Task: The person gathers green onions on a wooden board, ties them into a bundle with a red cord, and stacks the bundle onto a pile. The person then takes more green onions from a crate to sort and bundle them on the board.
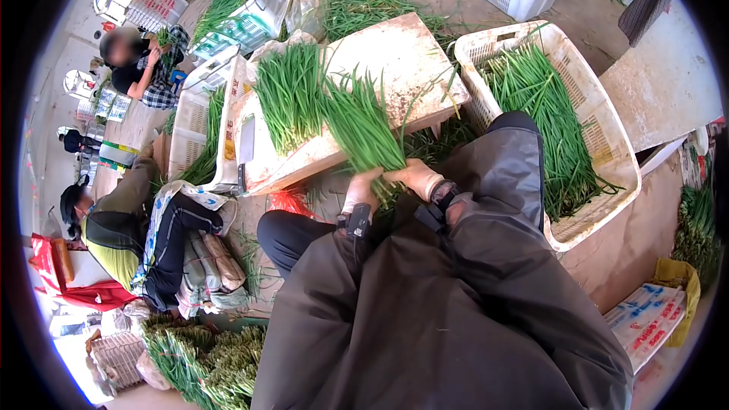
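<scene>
My left hand (360, 188) and my right hand (418, 178) are both closed around the lower end of a bunch of garlic chives (366, 125). Its long green stalks fan out away from me over the near edge of a worn, pale wooden board (414, 53). Beside it, a second pile of garlic chives (288, 95) lies on the board, touching or close to the held bunch. A cleaver (247, 140) with a dark handle rests at the board's left end. My fingertips are partly hidden by the stalks.
A crate (629, 182) of garlic chives stands at my right, and another crate (188, 137) at the left. Co-workers (114, 220) sit along the left side. Bundled greens (205, 361) lie at lower left, and loose stalks (372, 7) lie behind the board.
</scene>
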A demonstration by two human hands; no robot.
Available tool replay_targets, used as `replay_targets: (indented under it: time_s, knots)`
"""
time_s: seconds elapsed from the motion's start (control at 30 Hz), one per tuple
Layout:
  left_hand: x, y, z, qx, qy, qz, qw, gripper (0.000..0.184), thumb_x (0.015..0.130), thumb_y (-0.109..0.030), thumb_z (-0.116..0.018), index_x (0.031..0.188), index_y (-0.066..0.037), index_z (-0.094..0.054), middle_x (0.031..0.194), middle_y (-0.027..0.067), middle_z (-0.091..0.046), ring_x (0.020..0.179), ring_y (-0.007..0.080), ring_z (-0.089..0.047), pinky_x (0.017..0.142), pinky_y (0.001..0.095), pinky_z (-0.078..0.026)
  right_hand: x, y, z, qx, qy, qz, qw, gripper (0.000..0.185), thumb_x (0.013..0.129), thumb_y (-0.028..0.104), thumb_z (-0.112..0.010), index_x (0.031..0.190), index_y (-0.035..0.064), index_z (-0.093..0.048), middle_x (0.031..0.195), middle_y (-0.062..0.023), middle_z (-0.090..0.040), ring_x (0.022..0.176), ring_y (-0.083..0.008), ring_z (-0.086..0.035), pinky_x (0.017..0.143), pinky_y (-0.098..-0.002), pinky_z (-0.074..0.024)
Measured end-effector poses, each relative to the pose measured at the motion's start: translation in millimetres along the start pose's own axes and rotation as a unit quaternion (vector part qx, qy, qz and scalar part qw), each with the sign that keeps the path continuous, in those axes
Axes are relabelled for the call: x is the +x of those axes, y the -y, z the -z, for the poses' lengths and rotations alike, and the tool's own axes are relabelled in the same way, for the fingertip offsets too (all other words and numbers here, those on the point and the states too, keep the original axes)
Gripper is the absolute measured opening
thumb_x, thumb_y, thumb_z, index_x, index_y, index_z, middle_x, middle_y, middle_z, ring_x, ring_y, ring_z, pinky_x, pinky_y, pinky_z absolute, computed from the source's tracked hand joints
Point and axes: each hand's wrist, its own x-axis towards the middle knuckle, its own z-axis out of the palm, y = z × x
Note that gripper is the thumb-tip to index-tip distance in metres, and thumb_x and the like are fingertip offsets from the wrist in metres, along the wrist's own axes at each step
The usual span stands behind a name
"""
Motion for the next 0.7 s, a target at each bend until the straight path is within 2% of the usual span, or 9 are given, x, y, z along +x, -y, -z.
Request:
replay_targets:
  time_s: [0.07,0.17,0.27,0.37,0.47,0.57,0.67,0.7]
  knots:
    - [-0.8,0.1,-1.3,-0.015,0.003,0.012,1.000,0.026,0.094,-0.007,-0.065,0.120,0.001,-0.066,0.106,0.0112,-0.072,0.088,0.0268,-0.069,0.078,0.0383,-0.057,-1.3,2.3,1.8,-0.007,0.004,-0.005,1.000,0.040,0.082,0.022,-0.084,0.110,-0.0049,-0.074,0.094,-0.0099,-0.076,0.082,-0.0188,-0.069,0.074,-0.0332,-0.0534]
    - [-1.6,-0.4,-2.9,-0.015,0.013,0.031,0.999,0.027,0.093,-0.007,-0.065,0.118,0.002,-0.066,0.105,0.0120,-0.072,0.086,0.0272,-0.069,0.076,0.0384,-0.057,16.7,-7.7,13.4,-0.031,0.051,-0.041,0.997,0.028,0.082,0.017,-0.079,0.104,0.0005,-0.072,0.083,-0.0057,-0.069,0.065,-0.0154,-0.060,0.059,-0.0306,-0.0448]
    - [-5.6,-5.5,-4.4,0.023,0.025,0.033,0.999,0.028,0.092,-0.007,-0.064,0.119,0.003,-0.066,0.105,0.0139,-0.072,0.086,0.0281,-0.070,0.077,0.0392,-0.058,29.6,-15.1,9.0,-0.290,-0.062,0.032,0.954,0.027,0.080,0.010,-0.073,0.105,-0.0007,-0.070,0.080,-0.0074,-0.067,0.062,-0.0167,-0.059,0.058,-0.0311,-0.0448]
    - [2.6,-0.9,1.3,0.002,0.031,0.034,0.999,0.030,0.091,-0.006,-0.063,0.119,0.004,-0.066,0.106,0.0149,-0.072,0.087,0.0283,-0.070,0.077,0.0397,-0.058,42.6,-27.9,13.5,-0.195,-0.041,0.033,0.979,0.029,0.080,0.010,-0.073,0.106,-0.0014,-0.068,0.079,-0.0082,-0.067,0.062,-0.0166,-0.059,0.058,-0.0304,-0.0448]
    - [10.5,-0.7,11.3,0.000,0.036,0.056,0.998,0.031,0.091,-0.006,-0.063,0.120,0.004,-0.066,0.105,0.0142,-0.072,0.088,0.0289,-0.070,0.080,0.0404,-0.058,22.8,-7.9,15.4,-0.079,0.014,-0.024,0.996,0.031,0.080,0.012,-0.076,0.107,-0.0023,-0.068,0.082,-0.0087,-0.069,0.064,-0.0164,-0.058,0.058,-0.0291,-0.0443]
    - [6.0,-2.6,6.6,-0.006,0.043,0.048,0.998,0.033,0.090,-0.005,-0.064,0.121,0.004,-0.065,0.109,0.0138,-0.072,0.094,0.0292,-0.070,0.085,0.0403,-0.058,8.9,3.1,8.3,-0.019,0.040,-0.031,0.999,0.039,0.080,0.015,-0.083,0.113,-0.0013,-0.070,0.083,-0.0071,-0.070,0.063,-0.0132,-0.056,0.057,-0.0271,-0.0418]
    - [20.7,4.9,17.0,0.026,0.025,0.009,0.999,0.038,0.089,-0.004,-0.065,0.127,0.003,-0.065,0.117,0.0143,-0.072,0.104,0.0303,-0.069,0.094,0.0409,-0.055,15.5,-8.8,1.9,-0.079,0.105,0.056,0.990,0.060,0.077,0.029,-0.089,0.126,0.0002,-0.069,0.113,-0.0142,-0.076,0.103,-0.0259,-0.070,0.093,-0.0361,-0.0538]
    - [17.4,4.9,12.7,0.053,0.018,-0.011,0.998,0.037,0.091,-0.004,-0.064,0.128,0.003,-0.064,0.119,0.0148,-0.072,0.106,0.0303,-0.069,0.095,0.0420,-0.055,24.9,-18.4,2.5,-0.108,0.108,0.097,0.983,0.062,0.076,0.030,-0.090,0.127,0.0012,-0.069,0.116,-0.0142,-0.075,0.106,-0.0263,-0.069,0.095,-0.0360,-0.0532]
